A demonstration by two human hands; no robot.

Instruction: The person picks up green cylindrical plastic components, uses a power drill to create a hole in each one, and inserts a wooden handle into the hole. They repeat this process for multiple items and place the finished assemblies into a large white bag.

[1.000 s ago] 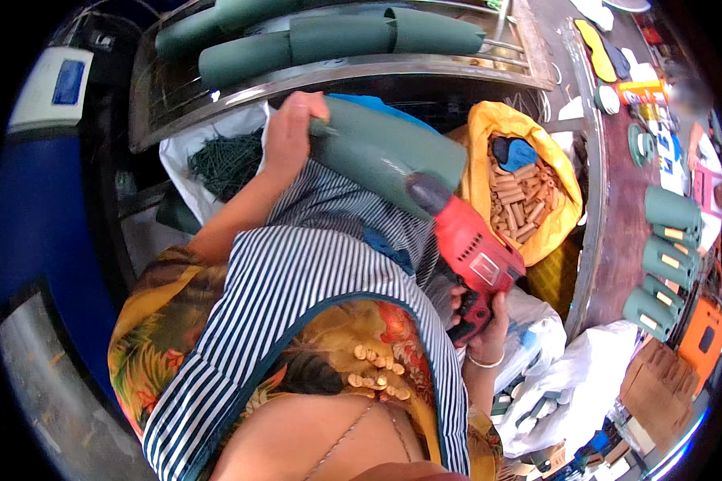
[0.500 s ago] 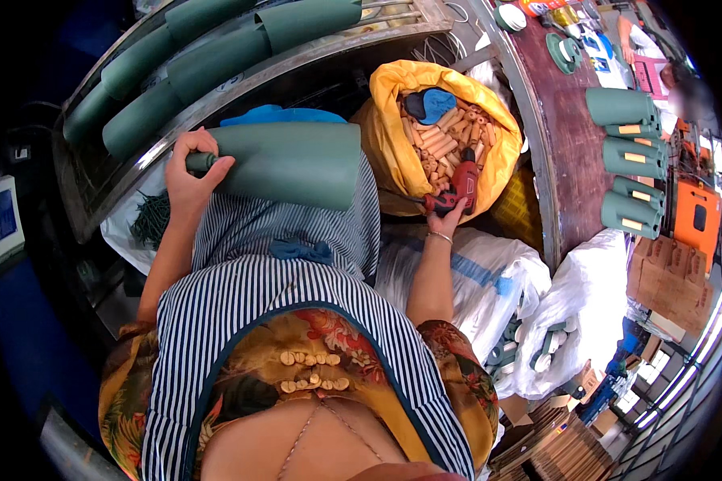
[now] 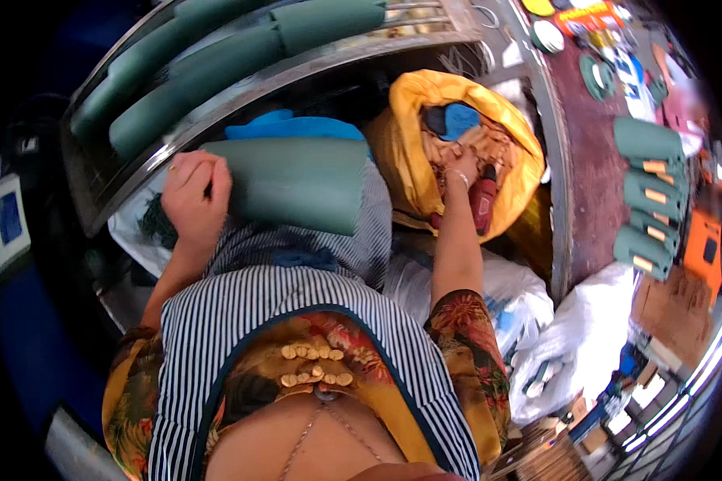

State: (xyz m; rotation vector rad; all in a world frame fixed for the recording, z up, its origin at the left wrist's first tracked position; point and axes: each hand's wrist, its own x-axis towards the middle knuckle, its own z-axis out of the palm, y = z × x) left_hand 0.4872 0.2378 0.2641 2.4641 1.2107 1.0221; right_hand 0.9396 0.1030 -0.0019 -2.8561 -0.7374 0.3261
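Observation:
Across my lap lies a large dark green tube (image 3: 305, 186), over a striped apron. My left hand (image 3: 196, 196) is closed at the tube's left end; its curled fingers hide whatever is in them. My right hand (image 3: 462, 165) reaches into a yellow sack (image 3: 405, 120) at the right, down among many short tan cylindrical pieces (image 3: 501, 148). Its fingertips are blurred and partly buried there, so their grip does not show. Beside that wrist, a red and black power screwdriver (image 3: 483, 202) rests inside the sack. A blue and black pad (image 3: 460, 120) lies on the pieces.
A metal-edged bench (image 3: 297, 74) with several green tubes stands ahead. To the right, a dark red table (image 3: 586, 176) carries more green parts (image 3: 650, 192). White plastic sacks (image 3: 573, 337) sit below it. Dark green screws or sticks (image 3: 159, 220) lie in a bag at left.
My right hand has let go of the screwdriver, leaving it in the sack, and reached in among the tan pieces. My left hand has curled closed at the tube's end. The view has shifted slightly.

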